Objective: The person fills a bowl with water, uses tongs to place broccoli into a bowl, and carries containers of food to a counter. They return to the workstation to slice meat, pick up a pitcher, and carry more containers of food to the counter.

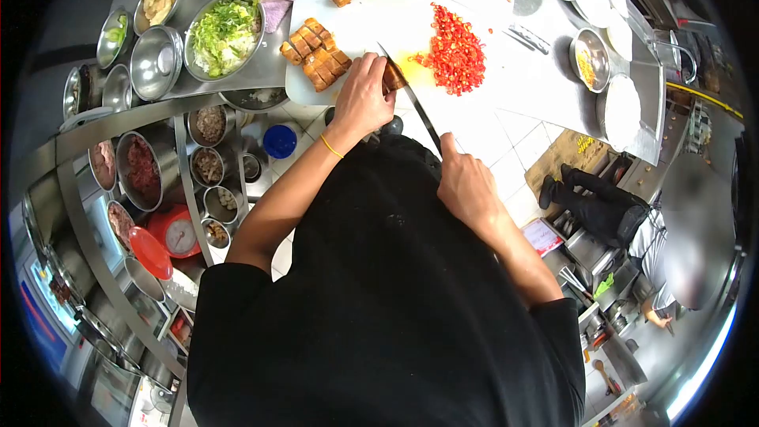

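Commercial kitchen: steel counter [237, 79] with metal bowls [156, 62] of prepared ingredients, large white cutting board [490, 71], tiered shelf [178, 166] of containers, tiled floor [514, 142], second worker [617, 213] at an adjacent station.

On the white cutting board [506, 71], a pile of chopped red chilli [456, 55] is lying right of the steel knife [411, 95], rows of sliced brown tofu [316, 51] left of it. The left hand [364, 99] is holding a brown tofu block [393, 77] beside the blade; the right hand [466, 182] is gripping the handle. A steel bowl of shredded green cabbage [224, 34] is sitting further left
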Demonstrator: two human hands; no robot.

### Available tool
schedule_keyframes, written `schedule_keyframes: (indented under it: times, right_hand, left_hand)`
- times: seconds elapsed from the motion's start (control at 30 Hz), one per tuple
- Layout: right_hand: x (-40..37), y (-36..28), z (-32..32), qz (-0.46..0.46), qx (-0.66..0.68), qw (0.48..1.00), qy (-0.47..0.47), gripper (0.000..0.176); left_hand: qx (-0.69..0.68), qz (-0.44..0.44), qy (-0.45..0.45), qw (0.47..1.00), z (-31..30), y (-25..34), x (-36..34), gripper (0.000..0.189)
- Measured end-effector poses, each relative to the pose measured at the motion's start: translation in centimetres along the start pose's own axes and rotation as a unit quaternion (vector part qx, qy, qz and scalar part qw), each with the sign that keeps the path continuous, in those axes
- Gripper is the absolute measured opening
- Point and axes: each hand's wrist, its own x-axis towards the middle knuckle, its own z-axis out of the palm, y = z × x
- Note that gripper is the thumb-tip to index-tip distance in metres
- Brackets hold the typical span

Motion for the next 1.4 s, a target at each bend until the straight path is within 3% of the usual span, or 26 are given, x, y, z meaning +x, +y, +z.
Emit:
schedule_keyframes:
  times: [0.17,0.27,0.5,0.57,0.83,0.93,1.1,1.2,1.23,1.3,1.4]
  right_hand:
    - [2.7,0.4,1.8,-0.011,0.027,1.000,-0.007,0.032]
    - [5.9,-0.2,2.4,-0.042,0.030,0.997,0.054,0.033]
    - [2.3,0.7,1.8,-0.010,-0.002,1.000,-0.020,0.035]
    - [6.0,1.2,4.7,-0.045,0.036,0.996,0.063,0.035]
    - [6.8,1.7,5.0,-0.045,0.047,0.995,0.078,0.037]
    - [3.8,1.9,1.6,-0.011,0.165,0.980,0.107,0.024]
    - [1.7,3.6,-0.5,0.007,0.170,0.974,0.152,0.026]
    - [1.4,4.3,-0.3,0.016,0.189,0.970,0.152,0.023]
    - [1.4,4.5,0.0,0.038,0.215,0.966,0.139,0.019]
    - [1.4,4.7,0.6,0.001,0.213,0.967,0.139,0.019]
    - [1.2,4.5,0.8,-0.022,0.231,0.960,0.156,0.016]
  left_hand:
    - [0.001,-0.003,-0.009,1.000,0.1,-0.2,0.2,0.047]
    - [0.011,0.008,0.017,1.000,0.4,-0.1,0.4,0.044]
    - [-0.009,0.022,0.042,0.999,0.8,-0.7,0.2,0.042]
    - [0.003,0.008,0.026,1.000,0.8,-0.5,0.5,0.042]
    - [-0.019,0.021,0.044,0.999,0.7,-0.4,-0.2,0.051]
    - [-0.002,0.020,0.008,1.000,-0.1,0.3,-0.5,0.065]
    - [0.088,0.060,-0.048,0.993,-1.3,1.6,-0.6,0.074]
    - [0.214,0.079,-0.174,0.958,-2.5,2.1,-0.2,0.079]
    - [0.222,0.068,-0.169,0.958,-2.3,1.8,0.1,0.079]
    - [0.202,0.069,-0.218,0.952,-1.6,1.0,0.6,0.074]
    - [0.177,0.065,-0.212,0.959,-1.6,0.8,0.9,0.059]
